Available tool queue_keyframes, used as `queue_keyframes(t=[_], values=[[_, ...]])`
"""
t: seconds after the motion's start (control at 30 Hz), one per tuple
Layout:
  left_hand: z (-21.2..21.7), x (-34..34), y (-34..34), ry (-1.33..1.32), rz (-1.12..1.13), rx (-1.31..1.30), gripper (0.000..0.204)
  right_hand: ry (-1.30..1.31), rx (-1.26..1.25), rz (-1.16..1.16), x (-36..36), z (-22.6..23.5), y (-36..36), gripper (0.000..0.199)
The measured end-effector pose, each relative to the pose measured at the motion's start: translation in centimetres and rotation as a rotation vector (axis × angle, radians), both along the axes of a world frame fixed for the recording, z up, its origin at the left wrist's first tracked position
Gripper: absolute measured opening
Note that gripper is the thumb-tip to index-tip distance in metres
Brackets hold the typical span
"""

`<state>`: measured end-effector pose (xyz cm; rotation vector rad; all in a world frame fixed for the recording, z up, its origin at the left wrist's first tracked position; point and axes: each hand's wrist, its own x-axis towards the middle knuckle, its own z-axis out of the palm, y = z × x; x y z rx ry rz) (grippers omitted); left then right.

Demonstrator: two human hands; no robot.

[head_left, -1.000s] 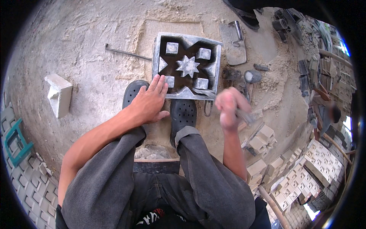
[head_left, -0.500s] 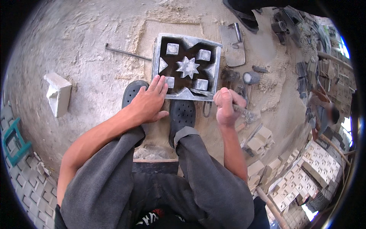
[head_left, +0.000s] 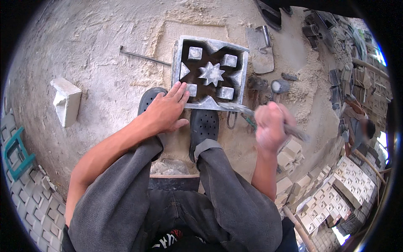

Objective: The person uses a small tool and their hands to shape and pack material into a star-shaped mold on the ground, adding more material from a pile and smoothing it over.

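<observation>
A square grey metal mould (head_left: pixel 175 67) lies on the sandy floor in front of me. Inside it stand square blocks (head_left: pixel 195 53) near the corners and an eight-pointed star (head_left: pixel 211 74) in the middle. My left hand (head_left: pixel 168 109) rests with straight fingers on the mould's near left corner, holding nothing. In my right hand (head_left: pixel 273 124), closed round it, is a long slim grey tool (head_left: pixel 241 108). Its flat tip reaches the mould's near edge, right of centre; its other end, smeared by motion, sticks out to the right. The tool's exact kind cannot be made out.
A thin metal rod (head_left: pixel 145 56) touches the mould's left side. A flat trowel (head_left: pixel 261 50) lies at the far right, near a grey cylinder (head_left: pixel 280 86). A broken white block (head_left: pixel 67 102) sits left. Another person (head_left: pixel 357 122) and patterned blocks (head_left: pixel 352 178) are at right.
My right hand has moved right and slightly toward me, drawing the tool from inside the mould to its near rim. My left hand stays on the corner; the whole view has shifted slightly.
</observation>
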<state>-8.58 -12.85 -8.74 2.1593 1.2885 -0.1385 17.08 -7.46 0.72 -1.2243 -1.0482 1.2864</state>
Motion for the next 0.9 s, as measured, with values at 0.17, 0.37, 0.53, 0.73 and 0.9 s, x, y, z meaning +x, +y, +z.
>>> queue_keyframes(t=[0.17,0.37,0.53,0.73,0.9], values=[[0.0,0.4,0.4,-0.027,-0.02,0.033,0.082,-0.095,0.195,0.014,1.2,-5.5,-1.8,0.038],[0.1,-0.8,0.4,-0.051,0.024,-0.034,0.079,-0.075,0.088,0.038,-0.5,-1.1,-0.7,0.035],[0.2,-0.8,1.1,-0.063,0.004,-0.029,0.078,-0.144,0.195,-0.016,0.5,-5.1,-1.6,0.037],[0.8,-1.5,1.3,-0.035,0.014,-0.051,0.077,-0.091,0.124,0.1,0.4,-3.6,-0.6,0.033],[-0.6,-1.4,0.2,-0.018,0.035,0.063,0.074,0.064,0.284,0.285,-0.2,5.1,-0.6,0.033]])
